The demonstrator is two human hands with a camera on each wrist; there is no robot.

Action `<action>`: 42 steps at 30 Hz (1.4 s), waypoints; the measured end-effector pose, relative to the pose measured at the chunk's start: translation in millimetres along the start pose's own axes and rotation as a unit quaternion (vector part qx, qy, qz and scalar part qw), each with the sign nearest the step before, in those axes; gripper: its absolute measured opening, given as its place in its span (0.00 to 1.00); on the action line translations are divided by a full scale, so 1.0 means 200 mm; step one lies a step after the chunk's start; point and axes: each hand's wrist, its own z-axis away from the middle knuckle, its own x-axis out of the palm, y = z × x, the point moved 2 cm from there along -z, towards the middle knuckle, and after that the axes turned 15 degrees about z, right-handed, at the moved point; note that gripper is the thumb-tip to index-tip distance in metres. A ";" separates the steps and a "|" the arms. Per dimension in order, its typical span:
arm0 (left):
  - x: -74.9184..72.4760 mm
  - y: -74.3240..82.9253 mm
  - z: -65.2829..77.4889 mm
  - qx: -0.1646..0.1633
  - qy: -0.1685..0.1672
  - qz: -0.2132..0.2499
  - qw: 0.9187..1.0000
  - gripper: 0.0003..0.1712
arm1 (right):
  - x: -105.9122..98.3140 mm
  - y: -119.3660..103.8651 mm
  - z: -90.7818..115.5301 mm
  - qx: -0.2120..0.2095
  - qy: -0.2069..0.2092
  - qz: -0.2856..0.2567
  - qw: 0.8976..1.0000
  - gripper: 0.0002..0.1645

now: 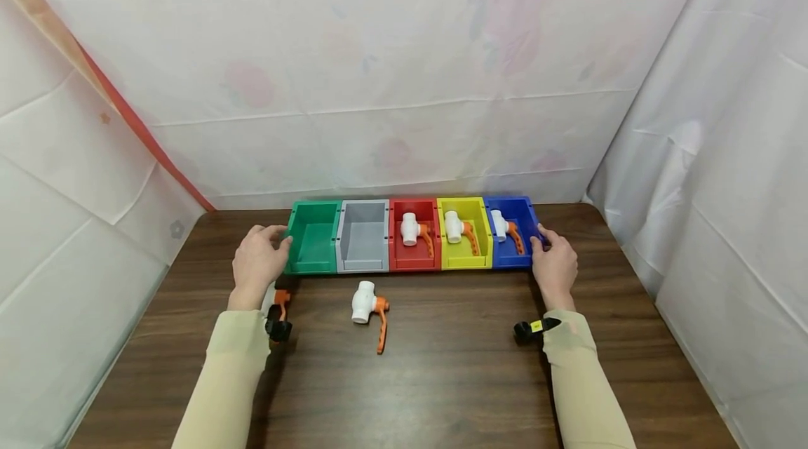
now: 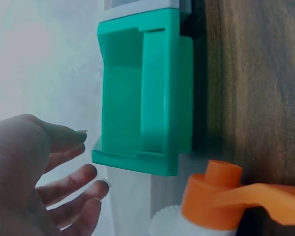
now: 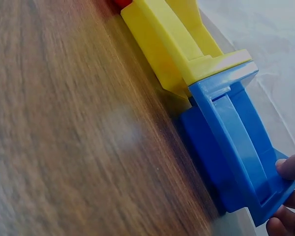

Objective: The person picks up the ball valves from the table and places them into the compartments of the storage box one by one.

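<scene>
Five joined bins stand in a row along the back of the table: a green bin (image 1: pixel 313 268), a grey bin (image 1: pixel 362 266), a red bin (image 1: pixel 414 263), a yellow bin (image 1: pixel 466 262) and a blue bin (image 1: pixel 513 261). My left hand (image 1: pixel 257 259) is beside the green bin's left wall, its fingers loosely bent and apart from the bin in the left wrist view. With thumb on the rim and fingers outside, my right hand (image 3: pixel 291 189) grips the blue bin's right wall. White ball valves with orange handles lie in the red, yellow and blue bins, such as this ball valve (image 1: pixel 409 229).
Another white ball valve (image 1: pixel 363 303) lies on the brown wooden table (image 1: pixel 442 365) in front of the grey bin. One more ball valve (image 2: pixel 211 201) sits below my left hand, partly hidden by the wrist in the head view. A white cloth (image 1: pixel 404 84) hangs behind the bins.
</scene>
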 end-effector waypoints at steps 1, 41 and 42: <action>0.00 0.01 0.00 0.006 0.004 0.001 1.000 0.21 | 0.00 0.00 0.00 0.001 -0.001 -0.003 1.000 0.22; 0.18 0.42 0.40 0.194 -0.266 0.140 0.934 0.18 | 0.00 0.03 -0.01 0.001 -0.015 -0.045 0.999 0.23; 0.19 0.43 0.42 0.200 -0.264 0.127 0.935 0.18 | 0.00 0.03 -0.01 0.001 -0.018 -0.046 0.999 0.23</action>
